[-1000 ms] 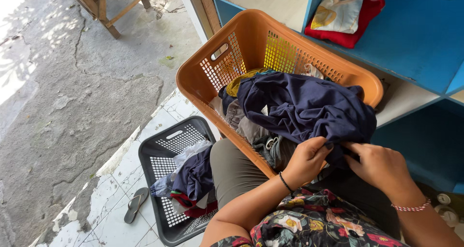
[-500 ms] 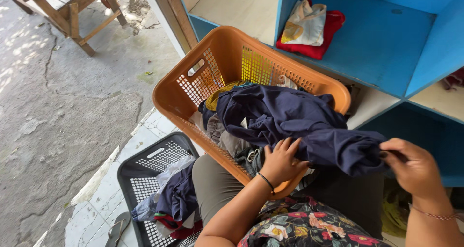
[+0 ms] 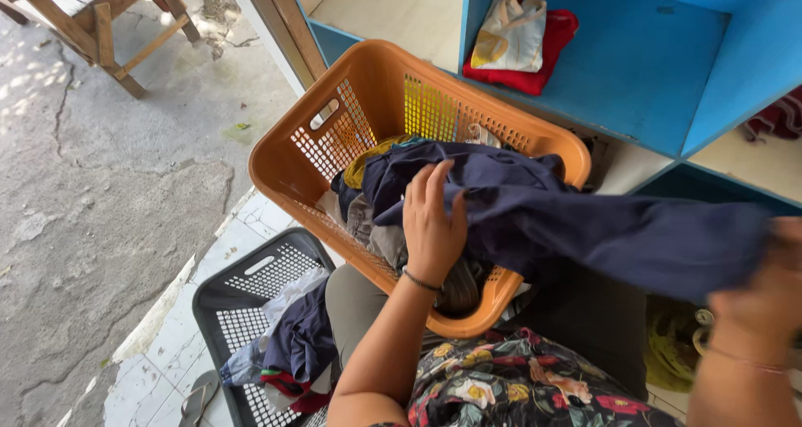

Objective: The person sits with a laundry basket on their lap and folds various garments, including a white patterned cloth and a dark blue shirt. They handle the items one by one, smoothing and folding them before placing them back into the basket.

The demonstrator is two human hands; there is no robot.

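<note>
Orange laundry basket (image 3: 292, 164): plastic, perforated walls, resting tilted on the person's lap. Contents: mixed clothes, among them a yellow piece (image 3: 368, 166) near the far wall and grey fabric (image 3: 376, 235) at the near rim.

Navy garment (image 3: 585, 226): large, dark blue, one end lying on the pile in the orange basket, the rest stretched out over the rim toward the right.

Left hand (image 3: 433, 222): fingers extended and spread, laid flat on the navy garment over the basket; pressing rather than gripping.

Right hand (image 3: 756, 310): blurred at the right edge, at the garment's far end; closed on the cloth as far as can be told.

Black laundry basket (image 3: 225, 289): on the tiled floor beside the knee. Contents: dark blue, white and red clothes (image 3: 292, 343).

Blue shelf (image 3: 668, 68): open compartment holding a folded red cloth (image 3: 547, 55) with a pale printed cloth (image 3: 505, 34) on top.
</note>
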